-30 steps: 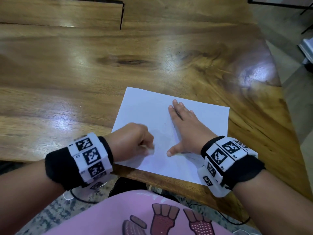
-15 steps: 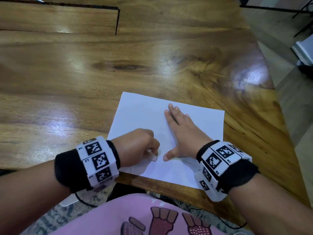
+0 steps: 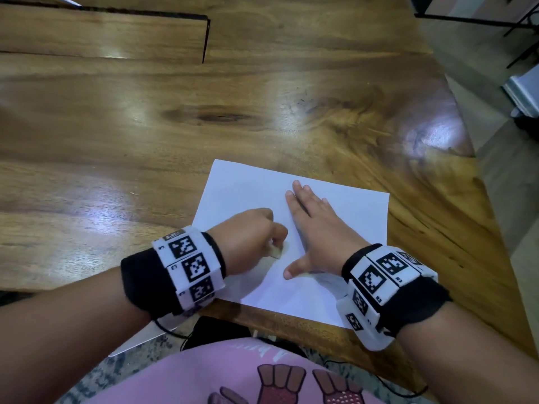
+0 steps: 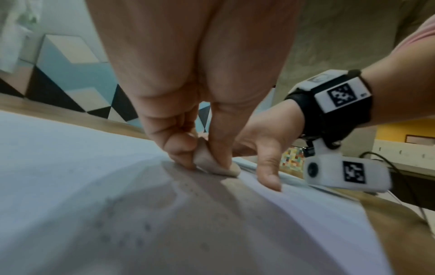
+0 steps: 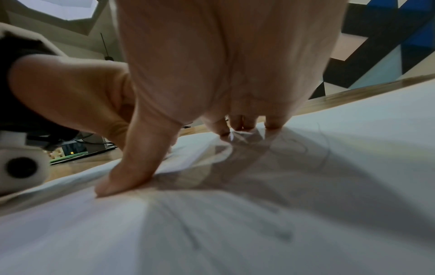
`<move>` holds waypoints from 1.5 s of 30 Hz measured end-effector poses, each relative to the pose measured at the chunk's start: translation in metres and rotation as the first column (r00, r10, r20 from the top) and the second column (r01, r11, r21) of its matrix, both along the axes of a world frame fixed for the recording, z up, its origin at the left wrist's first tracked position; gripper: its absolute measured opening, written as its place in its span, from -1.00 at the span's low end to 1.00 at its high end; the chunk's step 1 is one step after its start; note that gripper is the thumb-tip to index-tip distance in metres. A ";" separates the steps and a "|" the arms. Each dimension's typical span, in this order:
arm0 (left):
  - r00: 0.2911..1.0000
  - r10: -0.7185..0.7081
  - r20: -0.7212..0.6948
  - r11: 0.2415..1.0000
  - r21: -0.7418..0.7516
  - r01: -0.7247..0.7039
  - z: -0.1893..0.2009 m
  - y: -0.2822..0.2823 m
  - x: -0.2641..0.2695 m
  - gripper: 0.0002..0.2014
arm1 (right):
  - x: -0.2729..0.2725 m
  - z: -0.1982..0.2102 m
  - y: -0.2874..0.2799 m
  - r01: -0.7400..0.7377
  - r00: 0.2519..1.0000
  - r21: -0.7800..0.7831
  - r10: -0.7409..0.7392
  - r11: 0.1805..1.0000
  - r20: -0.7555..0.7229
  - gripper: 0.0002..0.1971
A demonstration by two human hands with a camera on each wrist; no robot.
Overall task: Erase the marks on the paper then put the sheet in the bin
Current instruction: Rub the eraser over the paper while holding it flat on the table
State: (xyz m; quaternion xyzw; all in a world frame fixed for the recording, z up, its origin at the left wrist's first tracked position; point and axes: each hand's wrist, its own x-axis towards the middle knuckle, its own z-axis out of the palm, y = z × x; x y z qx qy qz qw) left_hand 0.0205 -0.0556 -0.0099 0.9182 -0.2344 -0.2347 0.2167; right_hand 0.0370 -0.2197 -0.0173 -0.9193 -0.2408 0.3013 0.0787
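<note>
A glossy wooden table (image 3: pixel 262 106) with dark knots reflects overhead light. A wall (image 4: pixel 70 74) painted in blue, black and cream geometric shapes rises behind it. Pale floor (image 3: pixel 501 170) lies to the right; a yellow wall (image 4: pixel 404 132) shows farther off.

A white rectangular sheet of paper (image 3: pixel 245 193) lies flat at the near edge of the wooden counter (image 3: pixel 262 83), bearing faint pencil marks (image 5: pixel 322 148), with a small beige eraser (image 4: pixel 212 163) pressed tilted against its surface near the sheet's middle.
</note>
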 end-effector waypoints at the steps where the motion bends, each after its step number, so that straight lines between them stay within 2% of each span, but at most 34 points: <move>1: 1.000 -0.019 -0.017 1.000 -0.001 0.019 -0.001 0.002 -0.003 -0.89 | 0.000 0.000 0.000 0.001 1.000 -0.001 -0.001 1.000 -0.003 0.37; 3: 0.987 -0.106 -0.122 0.994 0.017 0.108 0.001 0.008 -0.012 -0.88 | 0.000 0.001 0.000 0.005 1.000 0.000 -0.005 1.000 -0.006 0.37; 5: 0.969 -0.129 -0.209 0.990 0.038 0.139 0.006 0.016 -0.011 -0.88 | 0.000 0.001 0.000 0.002 1.000 -0.002 -0.003 1.000 -0.010 0.37; 6: 0.975 -0.079 -0.206 0.996 0.026 0.086 0.009 0.021 -0.006 -0.90 | -0.001 0.001 0.000 0.000 1.000 -0.006 0.000 1.000 -0.013 0.36; 8: 0.973 0.149 -0.175 0.982 -0.086 -0.165 0.016 0.031 0.010 -0.91 | 0.000 0.002 0.000 0.001 1.000 -0.010 -0.001 1.000 -0.015 0.37; 10: 0.910 0.341 -0.235 0.880 -0.260 -0.397 0.022 0.044 0.020 -0.90 | 0.000 0.003 0.001 0.000 1.000 -0.012 -0.001 1.000 -0.018 0.37; 12: 0.870 0.402 -0.285 0.825 -0.300 -0.479 0.025 0.056 0.022 -0.89 | 0.000 0.004 0.001 0.002 1.000 -0.014 -0.002 1.000 -0.023 0.36; 19: 0.879 0.405 -0.251 0.878 -0.164 -0.451 0.010 0.064 0.005 -0.84 | -0.001 0.004 0.002 0.008 0.999 -0.023 -0.009 1.000 -0.033 0.38; 24: 0.965 0.249 -0.083 0.964 -0.072 -0.255 0.004 0.028 0.015 -0.82 | -0.001 0.001 0.004 0.029 0.999 -0.020 -0.030 0.999 -0.031 0.43; 29: 0.969 0.239 0.065 0.971 -0.040 -0.236 0.006 0.004 0.031 -0.84 | 0.000 0.002 0.004 0.035 0.999 -0.015 -0.036 0.999 -0.032 0.43; 31: 0.987 0.148 0.058 0.989 -0.023 -0.147 0.005 0.007 0.020 -0.88 | 0.000 0.004 0.003 0.031 0.999 -0.017 -0.032 0.999 -0.035 0.42; 34: 0.998 -0.059 -0.035 0.998 0.023 0.060 0.002 0.017 -0.006 -0.94 | 0.000 0.004 0.003 0.030 0.999 -0.018 -0.030 0.999 -0.035 0.42; 36: 0.989 -0.111 -0.100 0.993 0.036 0.115 0.001 0.019 -0.012 -0.92 | 0.000 0.003 0.003 0.035 0.999 -0.011 -0.036 0.999 -0.035 0.42; 39: 0.997 -0.059 -0.049 0.997 0.039 0.061 0.006 0.011 0.009 -0.88 | -0.001 0.002 0.003 0.029 0.999 -0.003 -0.029 1.000 -0.022 0.42; 43: 0.967 0.232 0.102 0.973 -0.007 -0.232 0.009 -0.004 0.058 -0.84 | 0.002 0.003 0.000 0.031 0.999 0.026 -0.030 0.999 -0.029 0.39; 45: 0.952 0.281 0.123 0.960 -0.021 -0.280 0.009 -0.008 0.066 -0.84 | 0.003 0.004 -0.001 0.036 0.999 0.045 -0.034 0.998 -0.039 0.37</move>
